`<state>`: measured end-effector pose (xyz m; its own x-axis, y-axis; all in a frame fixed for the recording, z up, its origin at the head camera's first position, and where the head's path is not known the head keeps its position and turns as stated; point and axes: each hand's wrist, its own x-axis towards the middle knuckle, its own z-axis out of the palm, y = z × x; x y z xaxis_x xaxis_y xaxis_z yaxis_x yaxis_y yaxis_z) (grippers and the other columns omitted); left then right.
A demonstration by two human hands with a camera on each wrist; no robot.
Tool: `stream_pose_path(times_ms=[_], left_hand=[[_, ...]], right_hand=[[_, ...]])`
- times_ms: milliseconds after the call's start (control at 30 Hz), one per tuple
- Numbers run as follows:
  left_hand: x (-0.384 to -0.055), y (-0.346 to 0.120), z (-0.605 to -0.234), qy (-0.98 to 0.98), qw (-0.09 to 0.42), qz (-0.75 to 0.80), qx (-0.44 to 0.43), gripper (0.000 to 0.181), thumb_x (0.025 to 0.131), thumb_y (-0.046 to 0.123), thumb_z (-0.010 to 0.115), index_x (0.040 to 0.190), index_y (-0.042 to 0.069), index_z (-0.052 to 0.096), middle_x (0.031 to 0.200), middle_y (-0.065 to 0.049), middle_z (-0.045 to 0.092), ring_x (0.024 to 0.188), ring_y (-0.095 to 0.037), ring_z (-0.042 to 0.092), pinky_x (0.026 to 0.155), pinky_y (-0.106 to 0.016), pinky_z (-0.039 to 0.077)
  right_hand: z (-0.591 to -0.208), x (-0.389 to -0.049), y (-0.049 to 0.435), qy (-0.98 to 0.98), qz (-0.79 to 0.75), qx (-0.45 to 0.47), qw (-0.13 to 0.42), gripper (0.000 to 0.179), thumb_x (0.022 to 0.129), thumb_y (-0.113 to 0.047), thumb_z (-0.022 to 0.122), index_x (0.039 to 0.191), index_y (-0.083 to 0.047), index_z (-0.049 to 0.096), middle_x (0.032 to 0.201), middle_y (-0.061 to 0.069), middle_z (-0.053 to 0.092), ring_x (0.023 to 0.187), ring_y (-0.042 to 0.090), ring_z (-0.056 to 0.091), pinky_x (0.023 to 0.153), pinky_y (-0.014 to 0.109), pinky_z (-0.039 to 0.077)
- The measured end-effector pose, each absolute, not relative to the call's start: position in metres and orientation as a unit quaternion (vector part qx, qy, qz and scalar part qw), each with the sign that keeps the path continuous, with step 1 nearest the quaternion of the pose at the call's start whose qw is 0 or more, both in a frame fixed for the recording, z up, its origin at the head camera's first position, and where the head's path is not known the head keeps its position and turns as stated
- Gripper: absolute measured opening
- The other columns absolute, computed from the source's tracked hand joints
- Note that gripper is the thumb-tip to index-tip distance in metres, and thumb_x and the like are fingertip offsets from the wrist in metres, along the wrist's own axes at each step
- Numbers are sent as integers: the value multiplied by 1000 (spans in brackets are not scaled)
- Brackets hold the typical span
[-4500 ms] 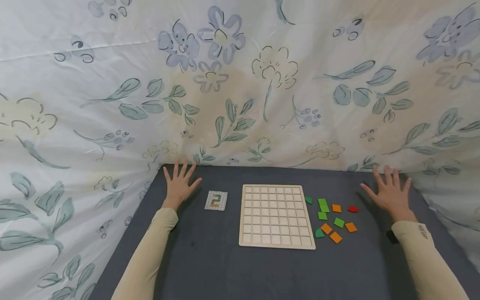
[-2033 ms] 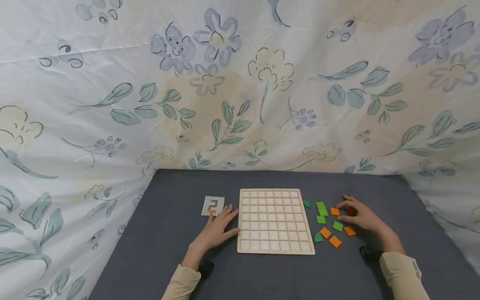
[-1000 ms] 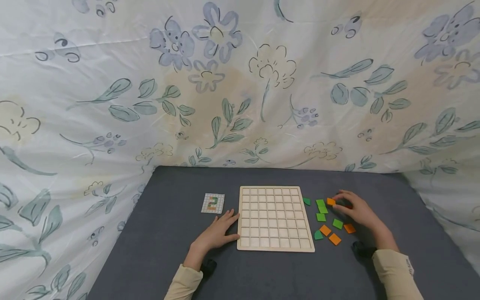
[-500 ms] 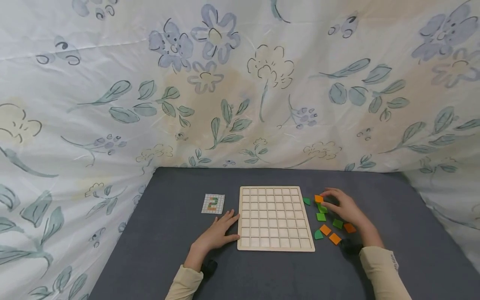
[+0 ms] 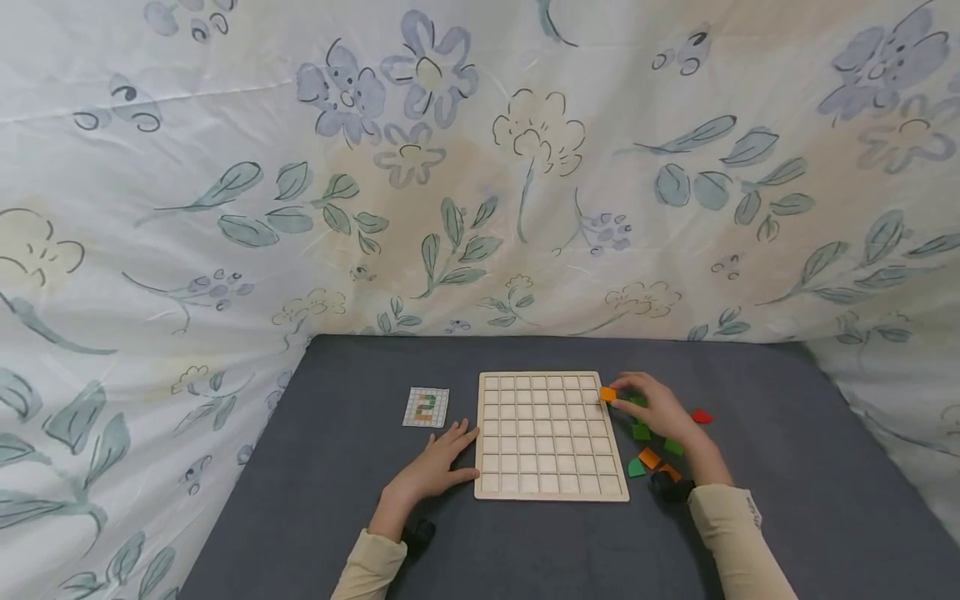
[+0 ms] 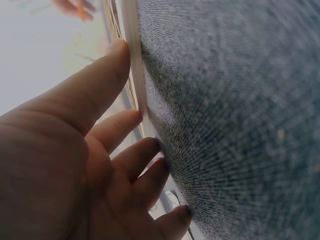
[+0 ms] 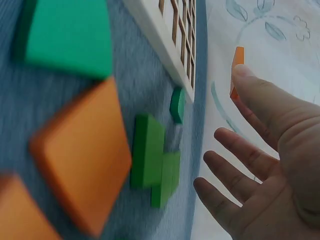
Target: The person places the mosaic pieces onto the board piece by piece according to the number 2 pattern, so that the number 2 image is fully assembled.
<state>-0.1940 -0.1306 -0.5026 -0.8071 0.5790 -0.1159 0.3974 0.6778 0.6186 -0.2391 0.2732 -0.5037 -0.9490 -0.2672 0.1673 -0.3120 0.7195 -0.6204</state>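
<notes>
Between thumb and finger, my right hand (image 5: pixel 654 410) pinches an orange square tile (image 5: pixel 607 393) near the upper right corner of the pale wooden grid board (image 5: pixel 551 438). In the right wrist view the orange tile (image 7: pixel 237 72) is raised above the table, its other fingers spread. My left hand (image 5: pixel 431 468) touches the board's left edge with fairly straight fingers; the left wrist view shows thumb and fingertips against the wooden rim (image 6: pixel 134 65). Beside the board's right edge lie green square tiles (image 5: pixel 641 432), orange tiles (image 5: pixel 649 457) and a rounded dark green tile (image 5: pixel 636 467).
A small card (image 5: pixel 426 407) with a coloured figure on a grid lies left of the board. A red tile (image 5: pixel 701 416) lies behind the right wrist. The dark grey table (image 5: pixel 525 550) ends at a flowered cloth (image 5: pixel 540 208).
From the far table corners, both hands came inward; the left settled at the board's left edge. My right hand picked up an orange tile and carried it left to the board, uncovering the red tile.
</notes>
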Motion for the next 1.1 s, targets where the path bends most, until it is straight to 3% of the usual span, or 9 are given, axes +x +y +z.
stream_pose_path(times_ms=[633,867,1100], left_hand=[[-193,-130,-501,902,156,297,272,69,91,32,59,146,5,29,152,-22,18,140,-39,12,108,-64,5],[-194,-128,-501,905,157,291,269,69,91,33,58,146,6,28,152,-21,17,141,-38,12,109,-64,6],[-194,-130,-502,902,155,296,272,69,91,33,58,146,4,28,152,-22,17,141,-39,11,108,-64,5]], right_hand=[[-503,-247,229,-907,374,188,43,28,89,-22,63,113,-7,62,120,20,52,111,41,49,88,58,43],[-505,-253,215,-906,384,174,35,29,89,-24,64,112,-8,63,116,17,54,98,33,54,76,45,47],[-509,-258,203,-904,395,159,26,27,88,-23,65,112,-10,63,113,14,55,106,35,54,87,50,47]])
